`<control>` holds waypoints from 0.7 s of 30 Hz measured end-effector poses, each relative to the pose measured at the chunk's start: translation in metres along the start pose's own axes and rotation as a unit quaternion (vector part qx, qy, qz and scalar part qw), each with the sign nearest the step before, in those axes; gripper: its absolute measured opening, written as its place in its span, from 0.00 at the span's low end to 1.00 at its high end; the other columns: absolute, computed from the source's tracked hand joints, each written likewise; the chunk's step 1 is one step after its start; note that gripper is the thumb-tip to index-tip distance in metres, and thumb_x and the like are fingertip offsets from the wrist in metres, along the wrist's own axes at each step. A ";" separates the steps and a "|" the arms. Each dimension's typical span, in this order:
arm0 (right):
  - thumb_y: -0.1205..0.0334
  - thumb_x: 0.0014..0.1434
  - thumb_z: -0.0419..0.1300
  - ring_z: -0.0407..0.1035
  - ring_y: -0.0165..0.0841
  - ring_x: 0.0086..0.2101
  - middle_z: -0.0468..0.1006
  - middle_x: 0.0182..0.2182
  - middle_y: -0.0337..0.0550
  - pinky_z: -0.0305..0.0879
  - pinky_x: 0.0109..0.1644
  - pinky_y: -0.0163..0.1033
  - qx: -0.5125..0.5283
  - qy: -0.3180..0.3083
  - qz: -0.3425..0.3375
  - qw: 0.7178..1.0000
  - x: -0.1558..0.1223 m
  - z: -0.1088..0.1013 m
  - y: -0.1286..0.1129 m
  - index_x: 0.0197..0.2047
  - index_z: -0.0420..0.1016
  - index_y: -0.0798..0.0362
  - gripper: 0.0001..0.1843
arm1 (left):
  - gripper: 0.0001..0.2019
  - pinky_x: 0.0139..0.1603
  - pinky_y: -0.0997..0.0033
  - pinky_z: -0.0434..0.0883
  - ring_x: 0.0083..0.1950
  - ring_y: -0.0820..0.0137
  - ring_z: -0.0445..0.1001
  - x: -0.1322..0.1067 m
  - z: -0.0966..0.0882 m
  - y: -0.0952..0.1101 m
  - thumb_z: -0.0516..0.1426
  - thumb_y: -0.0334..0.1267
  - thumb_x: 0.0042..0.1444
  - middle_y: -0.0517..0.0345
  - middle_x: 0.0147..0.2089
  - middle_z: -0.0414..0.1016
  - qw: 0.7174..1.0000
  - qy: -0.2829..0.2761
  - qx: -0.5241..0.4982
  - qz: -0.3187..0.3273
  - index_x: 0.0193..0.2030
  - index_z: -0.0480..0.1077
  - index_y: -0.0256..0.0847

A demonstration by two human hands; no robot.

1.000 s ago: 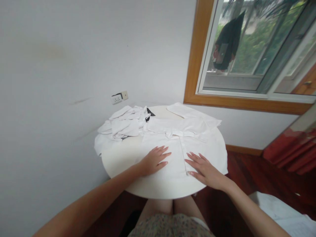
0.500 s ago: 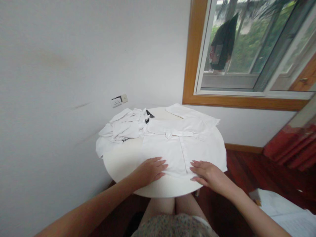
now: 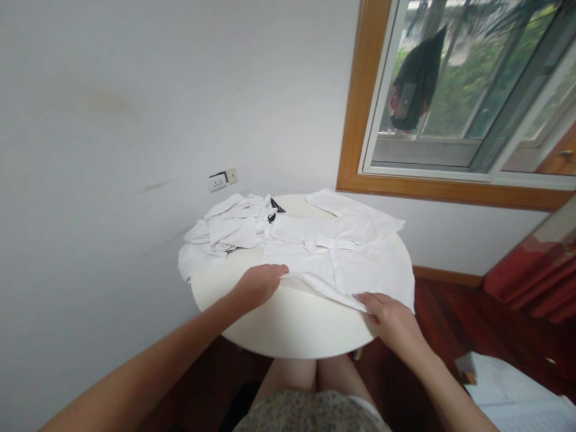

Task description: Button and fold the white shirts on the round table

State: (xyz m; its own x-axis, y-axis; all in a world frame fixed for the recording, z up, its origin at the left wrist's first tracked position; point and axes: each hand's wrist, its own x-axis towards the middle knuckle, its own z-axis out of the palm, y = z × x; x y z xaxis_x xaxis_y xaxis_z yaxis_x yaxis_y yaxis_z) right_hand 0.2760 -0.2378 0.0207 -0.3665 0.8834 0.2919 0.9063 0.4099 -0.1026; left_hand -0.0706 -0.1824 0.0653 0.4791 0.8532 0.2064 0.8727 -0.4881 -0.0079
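A white shirt (image 3: 342,252) lies spread on the round white table (image 3: 288,327), collar towards the wall. My left hand (image 3: 256,285) pinches the shirt's lower hem at its left corner and lifts it off the tabletop. My right hand (image 3: 389,318) grips the same hem at the right corner, near the table's right edge. The hem between both hands is raised and folded back over the shirt body.
A crumpled heap of white clothes (image 3: 225,231) with a black bit sits at the table's back left. A wall socket (image 3: 221,179) is behind it. A wood-framed window (image 3: 450,120) is at the right; red floor and a white sheet (image 3: 517,390) lie lower right.
Both hands slid from lying flat on the shirt down to its lower hem, closed on it, and lifted the hem up and back over the shirt.
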 end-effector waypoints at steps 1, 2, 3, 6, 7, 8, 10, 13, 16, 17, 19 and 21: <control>0.72 0.55 0.53 0.73 0.39 0.48 0.78 0.50 0.45 0.69 0.53 0.45 0.013 0.022 0.004 1.000 -0.007 0.004 0.013 0.51 0.77 0.48 0.23 | 0.17 0.52 0.63 0.71 0.51 0.64 0.75 -0.003 0.001 -0.006 0.48 0.30 0.58 0.54 0.50 0.77 1.000 0.009 -0.009 -0.001 0.51 0.70 0.43; 0.70 0.56 0.53 0.72 0.39 0.49 0.78 0.50 0.44 0.67 0.55 0.46 0.023 0.045 0.013 0.999 -0.013 0.007 0.027 0.49 0.78 0.48 0.21 | 0.17 0.53 0.63 0.71 0.52 0.64 0.74 -0.006 0.003 -0.012 0.47 0.31 0.58 0.54 0.50 0.77 1.000 0.020 -0.021 -0.002 0.51 0.70 0.43; 0.68 0.57 0.53 0.72 0.39 0.50 0.78 0.50 0.44 0.67 0.56 0.47 0.032 0.065 0.025 0.997 -0.020 0.010 0.040 0.48 0.79 0.48 0.19 | 0.16 0.53 0.64 0.70 0.52 0.65 0.74 -0.009 0.004 -0.017 0.46 0.32 0.59 0.54 0.50 0.77 0.999 0.031 -0.035 -0.003 0.50 0.70 0.42; 0.64 0.58 0.52 0.72 0.40 0.49 0.78 0.49 0.44 0.67 0.55 0.47 0.040 0.104 0.069 0.991 -0.033 0.017 0.076 0.48 0.79 0.48 0.18 | 0.16 0.54 0.66 0.70 0.51 0.65 0.74 -0.009 0.011 -0.029 0.44 0.36 0.62 0.53 0.49 0.77 0.995 0.058 -0.075 -0.020 0.49 0.71 0.41; 0.64 0.57 0.52 0.72 0.40 0.49 0.79 0.48 0.44 0.67 0.55 0.47 0.036 0.110 0.090 0.989 -0.035 0.018 0.086 0.48 0.79 0.48 0.19 | 0.17 0.54 0.65 0.70 0.51 0.65 0.74 -0.006 0.014 -0.031 0.44 0.37 0.63 0.52 0.49 0.77 0.994 0.069 -0.082 -0.031 0.49 0.70 0.40; 0.64 0.57 0.51 0.73 0.40 0.48 0.79 0.47 0.44 0.68 0.54 0.47 0.030 0.113 0.113 0.987 -0.036 0.018 0.095 0.47 0.79 0.49 0.19 | 0.17 0.55 0.65 0.70 0.51 0.64 0.74 -0.001 0.017 -0.034 0.44 0.38 0.63 0.51 0.50 0.77 0.992 0.084 -0.085 -0.041 0.49 0.70 0.39; 0.63 0.57 0.50 0.74 0.41 0.45 0.79 0.46 0.45 0.69 0.50 0.46 0.015 0.119 0.171 0.978 -0.037 0.016 0.109 0.47 0.78 0.49 0.19 | 0.17 0.57 0.63 0.69 0.53 0.63 0.73 0.013 0.022 -0.037 0.44 0.38 0.62 0.48 0.51 0.76 0.987 0.125 -0.081 -0.053 0.50 0.69 0.37; 0.60 0.59 0.49 0.75 0.42 0.41 0.80 0.44 0.49 0.69 0.45 0.44 0.002 0.148 0.244 0.958 -0.029 0.007 0.128 0.46 0.77 0.52 0.18 | 0.17 0.58 0.62 0.68 0.53 0.62 0.72 0.042 0.021 -0.038 0.44 0.36 0.61 0.47 0.51 0.75 0.979 0.184 -0.070 -0.054 0.50 0.68 0.37; 0.58 0.60 0.48 0.74 0.42 0.37 0.80 0.39 0.51 0.67 0.40 0.42 -0.009 0.187 0.267 0.945 -0.006 -0.008 0.143 0.45 0.76 0.53 0.18 | 0.16 0.54 0.62 0.69 0.50 0.62 0.73 0.074 0.009 -0.039 0.44 0.34 0.60 0.48 0.49 0.75 0.972 0.215 -0.060 -0.079 0.51 0.67 0.38; 0.58 0.61 0.48 0.73 0.41 0.36 0.80 0.37 0.51 0.65 0.38 0.41 -0.016 0.199 0.270 0.942 0.007 -0.014 0.147 0.45 0.75 0.53 0.17 | 0.16 0.52 0.63 0.69 0.49 0.62 0.73 0.085 0.003 -0.041 0.45 0.34 0.60 0.49 0.48 0.75 0.969 0.220 -0.056 -0.097 0.52 0.66 0.39; 0.59 0.62 0.46 0.72 0.40 0.34 0.79 0.35 0.51 0.63 0.36 0.40 -0.034 0.218 0.277 0.935 0.042 -0.026 0.154 0.44 0.74 0.54 0.17 | 0.15 0.49 0.64 0.69 0.47 0.62 0.74 0.107 -0.008 -0.046 0.46 0.35 0.61 0.51 0.45 0.75 0.965 0.222 -0.041 -0.133 0.53 0.64 0.40; 0.60 0.62 0.46 0.70 0.40 0.36 0.78 0.36 0.53 0.60 0.36 0.39 -0.059 0.225 0.288 0.929 0.083 -0.036 0.161 0.43 0.74 0.55 0.17 | 0.14 0.48 0.65 0.69 0.47 0.62 0.73 0.130 -0.016 -0.056 0.47 0.36 0.62 0.52 0.46 0.75 0.962 0.222 -0.016 -0.157 0.53 0.64 0.43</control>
State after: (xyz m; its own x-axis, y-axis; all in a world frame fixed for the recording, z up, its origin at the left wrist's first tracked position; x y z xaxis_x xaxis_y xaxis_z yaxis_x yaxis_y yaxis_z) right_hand 0.3985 -0.1064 0.0630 0.2879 0.7535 0.5910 0.9511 -0.1532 -0.2681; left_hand -0.0588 -0.0472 0.1084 0.0978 0.8001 0.5919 0.9612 -0.2301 0.1522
